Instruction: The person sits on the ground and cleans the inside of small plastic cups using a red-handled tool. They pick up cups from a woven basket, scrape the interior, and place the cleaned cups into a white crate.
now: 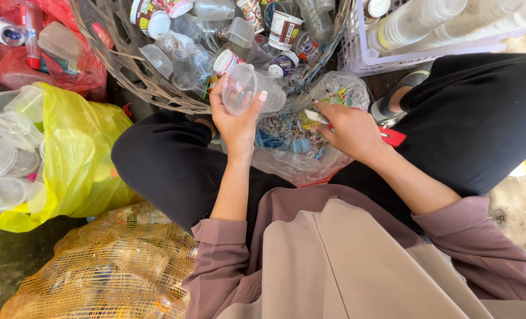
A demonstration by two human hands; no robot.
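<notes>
Looking straight down at someone sitting cross-legged in black trousers, sorting plastic. The left hand (237, 121) is wrapped round a clear plastic cup (240, 88), thumb on one side and fingers on the other, holding it tipped on its side just in front of a woven basket (134, 77) that's stuffed with clear bottles, cups and printed tubs. The right hand (350, 130) is curled shut around a red-handled cutter (391, 136), the red end sticking out by the wrist and the pale tip poking out past the fingers toward the cup; can't really make out the blade. Between the knees, under both hands, sits a clear plastic bag (301, 159) full of colourful label scraps. Off to the left there's a yellow bag (80, 159) with clear lidded containers, a red bag (68, 59) behind it, and an orange mesh sack (109, 266) of crushed bottles nearest the camera. Top right is a white lattice crate (369, 59) holding stacked clear cups.
</notes>
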